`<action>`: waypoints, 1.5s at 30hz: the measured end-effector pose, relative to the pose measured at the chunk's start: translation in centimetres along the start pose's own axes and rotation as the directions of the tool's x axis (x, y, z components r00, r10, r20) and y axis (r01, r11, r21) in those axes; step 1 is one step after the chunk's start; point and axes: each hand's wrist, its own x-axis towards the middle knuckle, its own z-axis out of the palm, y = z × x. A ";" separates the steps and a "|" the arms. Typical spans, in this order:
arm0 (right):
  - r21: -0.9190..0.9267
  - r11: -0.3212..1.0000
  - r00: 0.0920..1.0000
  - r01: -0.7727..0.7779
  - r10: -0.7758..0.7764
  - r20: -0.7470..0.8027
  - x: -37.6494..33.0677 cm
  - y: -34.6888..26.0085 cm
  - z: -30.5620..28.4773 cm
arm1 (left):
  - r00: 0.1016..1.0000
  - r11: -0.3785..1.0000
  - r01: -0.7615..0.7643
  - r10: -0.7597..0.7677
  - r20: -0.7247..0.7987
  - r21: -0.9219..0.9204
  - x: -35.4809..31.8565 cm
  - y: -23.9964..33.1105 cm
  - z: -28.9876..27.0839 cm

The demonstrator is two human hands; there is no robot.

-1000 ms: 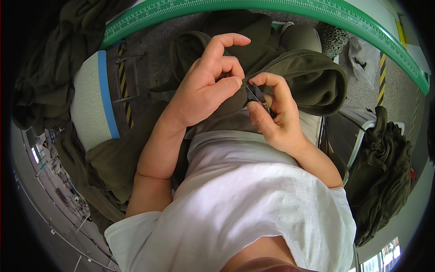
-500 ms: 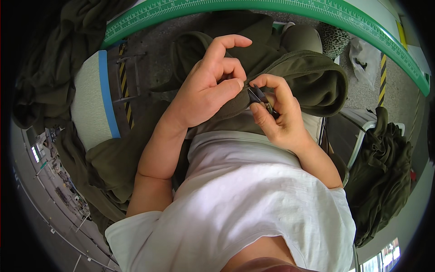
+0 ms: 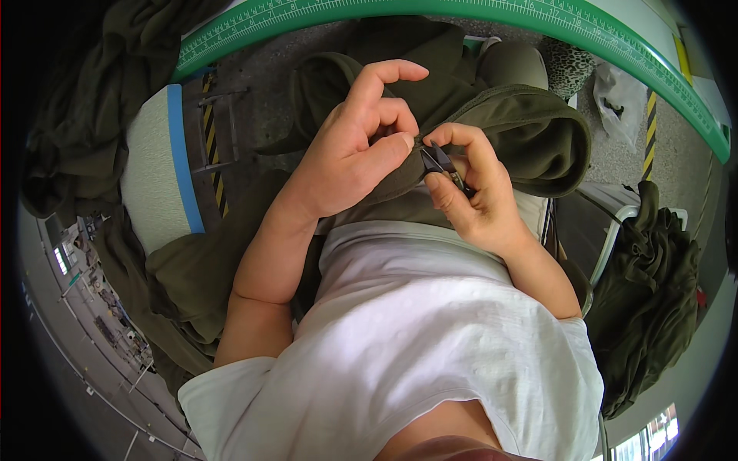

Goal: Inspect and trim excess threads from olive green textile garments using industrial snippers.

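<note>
An olive-green cloth piece [image 3: 530, 127] with a stitched edge lies over my lap, its right part folded into a wide loop. My left hand [image 3: 350, 154] has thumb and fingertips pinched together on the cloth's edge, with the index finger raised and bent. Just right of it, my right hand [image 3: 484, 207] holds a small pair of dark thread snips [image 3: 442, 161] between thumb and fingers. The snips' blades point up and left toward the pinched edge, close to my left fingertips. Whether a thread lies between the blades is too small to tell.
A green curved ruler strip [image 3: 461, 9] runs along the table edge ahead. More olive cloth [image 3: 649, 292] hangs over a metal-framed holder at right, and cloth [image 3: 115, 92] is heaped at left beside a pale, blue-edged panel [image 3: 157, 169]. A clear plastic bag [image 3: 619, 104] is at far right.
Both hands stay in nearly the same place on the cloth. The snips' blades appear slightly farther apart in my right hand.
</note>
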 end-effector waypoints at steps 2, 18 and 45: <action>0.009 1.000 1.000 0.000 0.000 -0.009 0.0 0.0 0.2 | 1.000 1.000 -0.001 0.001 -0.009 0.006 0.0 0.0 0.1; 0.115 0.989 0.993 -0.098 0.105 -0.055 0.2 -0.6 1.0 | 0.990 0.975 -0.112 0.126 -0.061 0.193 -0.5 -0.2 0.7; 0.054 0.998 0.989 0.019 -0.011 -0.148 -0.2 1.2 1.8 | 0.919 0.771 -0.209 0.365 -0.147 0.602 -0.7 0.1 0.8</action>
